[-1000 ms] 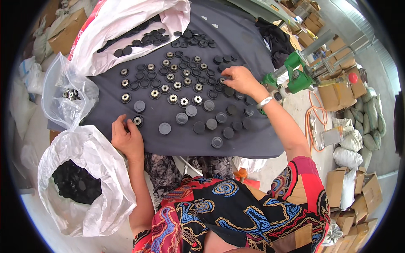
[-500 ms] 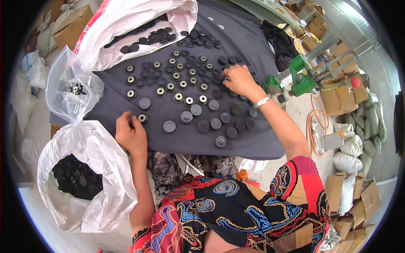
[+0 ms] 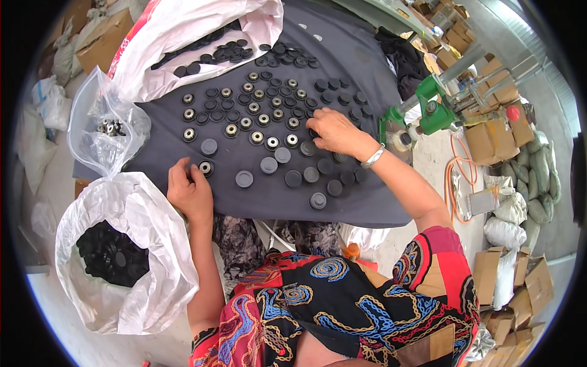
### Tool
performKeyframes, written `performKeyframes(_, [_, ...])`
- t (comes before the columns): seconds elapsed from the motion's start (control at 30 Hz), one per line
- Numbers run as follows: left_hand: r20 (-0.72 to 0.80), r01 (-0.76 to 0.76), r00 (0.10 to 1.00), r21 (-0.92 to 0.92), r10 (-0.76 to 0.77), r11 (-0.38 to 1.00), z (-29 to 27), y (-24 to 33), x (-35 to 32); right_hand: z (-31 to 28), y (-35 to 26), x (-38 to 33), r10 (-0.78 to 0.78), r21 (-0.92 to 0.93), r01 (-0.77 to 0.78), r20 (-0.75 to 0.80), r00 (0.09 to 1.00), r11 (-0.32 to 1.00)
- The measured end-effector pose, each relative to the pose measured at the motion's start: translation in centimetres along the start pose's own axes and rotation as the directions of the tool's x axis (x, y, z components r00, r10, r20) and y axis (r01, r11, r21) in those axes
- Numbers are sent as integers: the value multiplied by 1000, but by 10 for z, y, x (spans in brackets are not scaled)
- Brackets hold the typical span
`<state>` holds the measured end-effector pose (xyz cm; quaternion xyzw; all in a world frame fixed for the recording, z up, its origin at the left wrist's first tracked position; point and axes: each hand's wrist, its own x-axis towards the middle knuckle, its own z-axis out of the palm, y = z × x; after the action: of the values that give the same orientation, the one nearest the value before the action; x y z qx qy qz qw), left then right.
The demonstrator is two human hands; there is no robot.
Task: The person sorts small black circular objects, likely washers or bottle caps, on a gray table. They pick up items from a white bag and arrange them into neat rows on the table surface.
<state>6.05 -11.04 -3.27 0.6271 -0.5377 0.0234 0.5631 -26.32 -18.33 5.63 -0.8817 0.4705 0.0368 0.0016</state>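
Black round caps (image 3: 307, 148) lie spread on the dark cloth (image 3: 263, 205) around the right hand (image 3: 336, 131) and look light, stiff and smooth enough to slip, so a thumb-and-finger pinch on the rim should suit. The right fingers curl down among the caps, whether gripping 1 I cannot tell, while the left hand (image 3: 191, 192) rests half-curled beside 1 metal-centred ring (image 3: 206, 167), with no clear hold. Since 0.5 s ago the right hand has shifted nearer the person, uncovering caps beyond.
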Motion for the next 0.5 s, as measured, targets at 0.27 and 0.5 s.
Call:
performKeyframes(0.27, [-9, -13, 1000, 4, 13, 1000, 1, -2, -2, 2, -4, -18, 126, 415, -59, -137, 982, 908])
performKeyframes(0.5, [-3, 1, 1000, 2, -1, 1000, 0, -2, -2, 4, -12, -31, 148, 489, -42, -179, 973, 871])
